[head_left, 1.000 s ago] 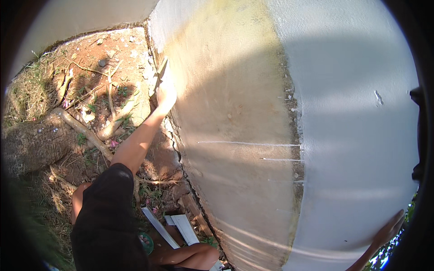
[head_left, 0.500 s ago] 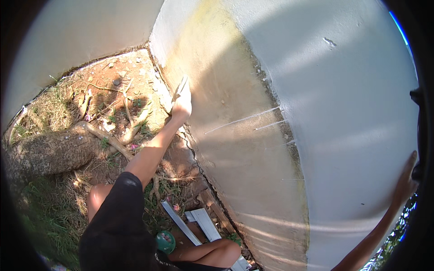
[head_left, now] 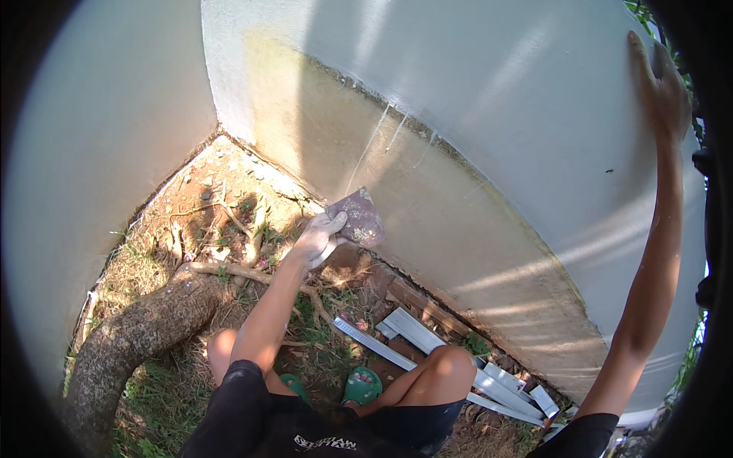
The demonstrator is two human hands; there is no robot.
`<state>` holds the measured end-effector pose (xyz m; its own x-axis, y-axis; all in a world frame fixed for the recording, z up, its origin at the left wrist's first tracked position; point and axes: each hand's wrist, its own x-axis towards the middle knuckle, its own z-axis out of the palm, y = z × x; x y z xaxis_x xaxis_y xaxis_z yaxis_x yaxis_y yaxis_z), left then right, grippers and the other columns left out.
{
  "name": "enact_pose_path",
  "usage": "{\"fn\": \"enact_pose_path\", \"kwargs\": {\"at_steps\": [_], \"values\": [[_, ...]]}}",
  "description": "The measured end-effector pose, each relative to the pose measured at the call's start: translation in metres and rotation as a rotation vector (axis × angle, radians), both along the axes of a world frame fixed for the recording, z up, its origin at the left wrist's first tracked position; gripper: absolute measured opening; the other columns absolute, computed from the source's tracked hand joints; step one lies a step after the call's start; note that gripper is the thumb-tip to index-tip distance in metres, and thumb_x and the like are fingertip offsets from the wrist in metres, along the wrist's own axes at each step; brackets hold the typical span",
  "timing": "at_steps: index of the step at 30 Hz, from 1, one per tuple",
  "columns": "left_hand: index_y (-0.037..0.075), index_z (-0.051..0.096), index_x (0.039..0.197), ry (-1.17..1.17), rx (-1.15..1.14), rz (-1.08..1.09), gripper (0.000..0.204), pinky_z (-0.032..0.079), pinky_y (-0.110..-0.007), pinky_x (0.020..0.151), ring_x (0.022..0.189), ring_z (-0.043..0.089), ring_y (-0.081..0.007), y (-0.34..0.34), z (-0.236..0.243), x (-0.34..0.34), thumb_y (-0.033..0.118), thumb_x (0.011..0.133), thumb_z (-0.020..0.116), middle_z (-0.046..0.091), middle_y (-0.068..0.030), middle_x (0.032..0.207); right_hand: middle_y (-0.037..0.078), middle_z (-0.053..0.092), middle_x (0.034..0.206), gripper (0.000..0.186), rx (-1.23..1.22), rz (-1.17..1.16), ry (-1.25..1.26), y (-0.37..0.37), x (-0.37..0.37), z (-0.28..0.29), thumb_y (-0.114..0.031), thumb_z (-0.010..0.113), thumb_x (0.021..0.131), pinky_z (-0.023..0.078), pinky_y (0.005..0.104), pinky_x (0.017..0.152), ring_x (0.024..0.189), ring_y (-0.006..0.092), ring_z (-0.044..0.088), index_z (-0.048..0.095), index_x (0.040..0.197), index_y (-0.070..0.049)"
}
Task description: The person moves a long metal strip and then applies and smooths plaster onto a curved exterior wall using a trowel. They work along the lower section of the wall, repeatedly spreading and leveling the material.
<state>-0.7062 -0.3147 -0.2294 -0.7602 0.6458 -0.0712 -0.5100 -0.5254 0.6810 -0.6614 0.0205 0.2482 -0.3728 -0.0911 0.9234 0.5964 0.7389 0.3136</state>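
And here's the big one, the pale-painted, curving-looking wall [head_left: 473, 76] sweeping over everything, with its rough, unpainted tan lower band [head_left: 443, 229] running down to the soil. Over on the left, the smooth grey second wall [head_left: 114, 107] meets it at a corner. Below that, a thick, grey-brown, bark-covered trunk [head_left: 149, 328] bends across the grass! The person squats low in a black short-sleeved shirt [head_left: 305, 427], knees apart, and near the right knee lie long, flat, silvery-white strips [head_left: 416, 332], just beside a weathered brown wooden board [head_left: 431, 305]. Green rounded clogs [head_left: 363, 388] show between the legs.

Now the hands! The right hand [head_left: 663, 91] is reaching high, fingers stretched and spread against the painted surface near its edge, with nothing visible in its grasp. The left hand [head_left: 317, 237], dusted white, pinches firmly, thumb on top, gripping a thin, maroon-brown, square sheet [head_left: 359, 217] blotched with pale residue. That sheet sits out in front of the tan band; whether it touches, I can't tell. Thin white paint drips [head_left: 374, 141] streak down just above it.
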Motion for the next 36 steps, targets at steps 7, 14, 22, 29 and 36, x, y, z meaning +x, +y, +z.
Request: {"fn": "enact_pose_path", "kwargs": {"at_steps": [7, 14, 22, 29, 36], "values": [[0.0, 0.051, 0.119, -0.055, -0.122, -0.069, 0.032, 0.048, -0.033, 0.085, 0.096, 0.059, -0.0157, -0.018, -0.008, 0.028, 0.009, 0.089, 0.054, 0.061, -0.0078, 0.107, 0.016, 0.06, 0.11, 0.045, 0.22, 0.52, 0.079, -0.063, 0.014, -0.082, -0.041, 0.067, 0.077, 0.035, 0.0434, 0.098, 0.111, 0.0298, 0.052, 0.059, 0.102, -0.005], [0.002, 0.05, 0.119, -0.017, -0.105, -0.254, 0.033, 0.048, -0.032, 0.084, 0.098, 0.058, -0.0162, 0.011, -0.021, 0.033, 0.008, 0.088, 0.056, 0.06, -0.0066, 0.108, 0.017, 0.042, 0.132, 0.062, -0.74, 0.831, -0.722, -0.141, 0.065, -0.362, -0.042, 0.066, 0.076, 0.038, 0.045, 0.1, 0.12, 0.0329, 0.045, 0.05, 0.125, -0.008], [-0.001, 0.055, 0.107, 0.196, -0.173, -0.527, 0.023, 0.046, -0.028, 0.082, 0.09, 0.058, -0.0131, 0.054, -0.028, 0.062, 0.007, 0.086, 0.06, 0.062, -0.0071, 0.101, 0.015, 0.064, 0.099, 0.062, -2.012, 0.591, -0.757, -0.128, 0.136, -0.451, -0.036, 0.08, 0.063, 0.047, 0.0321, 0.082, 0.093, 0.0214, 0.06, 0.06, 0.107, 0.002], [0.003, 0.056, 0.107, 0.328, -0.252, -0.727, 0.022, 0.051, -0.023, 0.06, 0.075, 0.061, -0.0093, 0.084, -0.031, 0.09, 0.018, 0.09, 0.057, 0.065, -0.0035, 0.092, 0.01, 0.065, 0.085, 0.042, -1.917, 0.41, -0.634, -0.106, 0.183, -0.422, -0.02, 0.081, 0.062, 0.051, 0.0325, 0.067, 0.076, 0.0208, 0.062, 0.063, 0.093, 0.002], [0.002, 0.056, 0.11, 0.439, -0.267, -0.791, 0.027, 0.049, -0.026, 0.069, 0.076, 0.061, -0.0102, 0.085, -0.036, 0.097, 0.021, 0.09, 0.059, 0.065, -0.0042, 0.09, 0.01, 0.065, 0.087, 0.028, -2.333, 0.354, -0.567, -0.099, 0.21, -0.392, -0.01, 0.073, 0.071, 0.052, 0.0297, 0.07, 0.077, 0.0171, 0.062, 0.062, 0.094, 0.001]]}}
